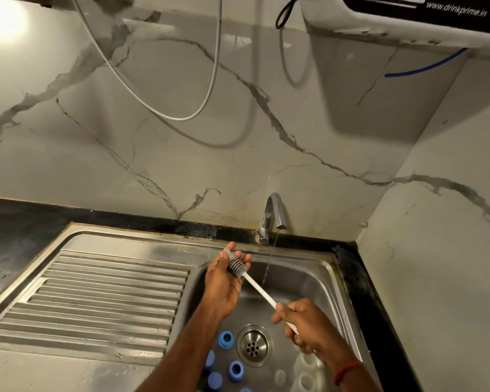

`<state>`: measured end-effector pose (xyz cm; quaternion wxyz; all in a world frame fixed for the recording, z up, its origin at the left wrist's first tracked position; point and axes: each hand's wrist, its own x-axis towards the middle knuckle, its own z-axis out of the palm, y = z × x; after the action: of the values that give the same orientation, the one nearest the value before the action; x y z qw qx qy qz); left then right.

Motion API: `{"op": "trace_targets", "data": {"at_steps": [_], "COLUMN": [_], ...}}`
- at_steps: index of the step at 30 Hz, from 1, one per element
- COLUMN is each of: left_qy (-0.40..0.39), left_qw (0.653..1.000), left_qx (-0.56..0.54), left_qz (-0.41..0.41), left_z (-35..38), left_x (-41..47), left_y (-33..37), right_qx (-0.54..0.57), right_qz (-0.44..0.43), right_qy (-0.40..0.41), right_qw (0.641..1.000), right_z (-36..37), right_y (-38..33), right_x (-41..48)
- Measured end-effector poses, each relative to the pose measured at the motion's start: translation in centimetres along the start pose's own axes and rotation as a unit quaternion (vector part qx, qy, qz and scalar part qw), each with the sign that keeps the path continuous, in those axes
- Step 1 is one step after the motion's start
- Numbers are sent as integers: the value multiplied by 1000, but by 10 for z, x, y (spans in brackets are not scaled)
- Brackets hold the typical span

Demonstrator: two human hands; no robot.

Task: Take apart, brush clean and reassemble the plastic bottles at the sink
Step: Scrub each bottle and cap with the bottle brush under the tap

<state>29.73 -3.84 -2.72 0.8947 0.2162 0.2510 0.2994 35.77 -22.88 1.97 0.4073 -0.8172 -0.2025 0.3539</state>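
Note:
Over the sink basin (317,281), my left hand (224,281) cups a small clear plastic part (228,253) between thumb and fingertips. The grey ribbed head of the bottle brush (236,268) lies in that hand, against the part. My right hand (303,326) grips the low end of the brush's white handle (259,290). Several blue bottle caps (225,338) lie on the basin floor left of the drain (253,345). Clear bottle pieces (306,377) sit at the basin's lower right, partly hidden by my right forearm.
The tap (275,213) at the back runs a thin stream of water (268,267) into the basin, just right of my left hand. A ribbed steel drainboard (102,295) lies to the left. Black counter (379,306) and marble wall close in on the right.

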Motion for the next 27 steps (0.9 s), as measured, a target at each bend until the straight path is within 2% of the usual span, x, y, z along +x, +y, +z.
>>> {"op": "trace_targets", "data": {"at_steps": [1,2,4,5,7,8,9,10,11,12,13,14,16,17,18,19,21,23,24,25,26,27], "left_qy": [3,8,18,24,29,19,2,-18,-42,-66,-86,-100,-112,-102,-79,-51,1,14,10,0,-12,-28], "left_qw": [1000,1000,998,996,993,994,995,997,997,996,994,991,989,990,992,992,993,992,993,994,995,994], "left_qx": [4,16,60,83,105,101,89,69,44,18,-5,-14,5,32,63,91,115,120,113,105,103,106], "left_qz": [-6,-15,-32,-35,-39,-40,-39,-41,-47,-58,-73,-84,-94,-91,-81,-67,-37,-21,-20,-18,-12,-7], "left_z": [-2,-3,-1,1,4,4,5,4,4,1,-2,-6,-10,-11,-12,-12,-11,-8,-7,-5,-4,-4], "left_x": [0,1,1,0,0,0,1,3,3,4,3,3,4,6,7,8,9,6,5,5,5,6], "left_y": [0,0,0,-1,-2,-2,-2,-2,-1,-1,0,1,4,5,6,6,5,6,8,10,14,17], "right_qx": [-94,-209,-371,-417,-460,-458,-390,-258,-88,53,138,172,155,95,-2,-130,-365,-469,-473,-437,-337,-176], "right_qz": [-32,-72,-137,-158,-186,-195,-176,-141,-74,6,51,66,54,25,-24,-80,-136,-162,-164,-157,-151,-112], "right_qy": [44,98,198,225,220,212,181,126,48,-34,-94,-124,-115,-81,-31,26,112,171,168,141,99,40], "right_qw": [994,970,897,867,840,841,886,948,992,998,985,975,980,992,999,988,914,851,850,875,924,977], "right_z": [-1,0,6,12,22,27,26,23,20,15,9,3,-6,-6,-5,-3,4,15,21,25,25,24], "right_y": [0,1,-1,1,6,6,2,0,-2,-3,-4,-2,-1,0,-3,-6,-9,-9,-8,-7,-5,-4], "right_x": [1,1,-1,0,-1,-2,0,5,7,8,7,7,7,9,8,7,4,1,1,2,5,8]}}
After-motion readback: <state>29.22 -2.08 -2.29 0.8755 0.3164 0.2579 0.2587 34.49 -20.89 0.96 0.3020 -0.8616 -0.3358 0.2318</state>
